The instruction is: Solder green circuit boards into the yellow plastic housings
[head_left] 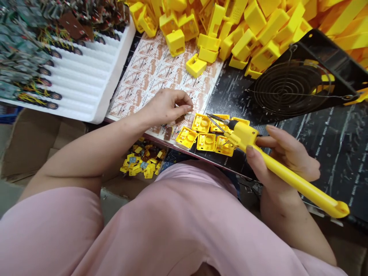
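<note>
My right hand is closed round a yellow soldering gun, its long handle slanting down to the right. The dark metal tip and a thin guide reach left over several small yellow plastic casings, which lie open side up in two rows at the table's front edge. Just left of the casings, my left hand has thumb and forefinger pinched together. Something small and dark shows under those fingers, but what they hold is too small to make out. Near that hand lies a little brown board.
A black fan with a wire guard stands at right. Yellow casings are heaped along the back. At left, a white foam tray carries circuit boards with wired round parts. Below the table edge, a cardboard box stands near loose yellow pieces.
</note>
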`<action>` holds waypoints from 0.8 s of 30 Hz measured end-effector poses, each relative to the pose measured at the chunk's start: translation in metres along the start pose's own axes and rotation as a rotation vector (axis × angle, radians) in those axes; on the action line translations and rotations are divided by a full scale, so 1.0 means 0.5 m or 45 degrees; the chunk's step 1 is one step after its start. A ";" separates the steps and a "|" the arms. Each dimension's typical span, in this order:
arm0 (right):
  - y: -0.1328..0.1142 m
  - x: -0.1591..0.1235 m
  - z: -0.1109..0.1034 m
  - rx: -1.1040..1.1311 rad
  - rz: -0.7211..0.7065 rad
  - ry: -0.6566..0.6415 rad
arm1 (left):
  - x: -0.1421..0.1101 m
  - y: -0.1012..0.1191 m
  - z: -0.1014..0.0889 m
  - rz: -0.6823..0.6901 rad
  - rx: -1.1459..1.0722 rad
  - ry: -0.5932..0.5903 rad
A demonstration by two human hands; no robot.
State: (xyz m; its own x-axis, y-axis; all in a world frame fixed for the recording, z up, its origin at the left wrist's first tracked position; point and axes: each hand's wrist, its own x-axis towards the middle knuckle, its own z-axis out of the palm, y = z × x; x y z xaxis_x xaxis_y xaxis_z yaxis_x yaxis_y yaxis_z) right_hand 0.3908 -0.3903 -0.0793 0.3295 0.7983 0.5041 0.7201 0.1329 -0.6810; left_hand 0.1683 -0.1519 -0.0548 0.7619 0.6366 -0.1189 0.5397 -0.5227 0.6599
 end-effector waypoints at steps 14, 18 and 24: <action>-0.011 0.038 -0.015 0.071 -0.321 -0.070 | -0.004 0.032 0.009 0.167 0.356 -0.137; -0.019 0.059 -0.017 0.156 -0.430 -0.246 | -0.005 0.038 0.012 0.171 0.414 -0.198; -0.029 0.077 -0.007 0.143 -0.517 -0.252 | 0.004 0.041 0.013 0.178 0.473 -0.214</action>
State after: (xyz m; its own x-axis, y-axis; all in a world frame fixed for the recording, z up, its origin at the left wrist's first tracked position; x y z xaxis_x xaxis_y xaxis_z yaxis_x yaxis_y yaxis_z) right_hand 0.3951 -0.3636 -0.0485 -0.0966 0.7637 0.6383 0.6926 0.5121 -0.5080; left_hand 0.1832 -0.1649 -0.0463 0.8679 0.4601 -0.1873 0.4962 -0.7854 0.3699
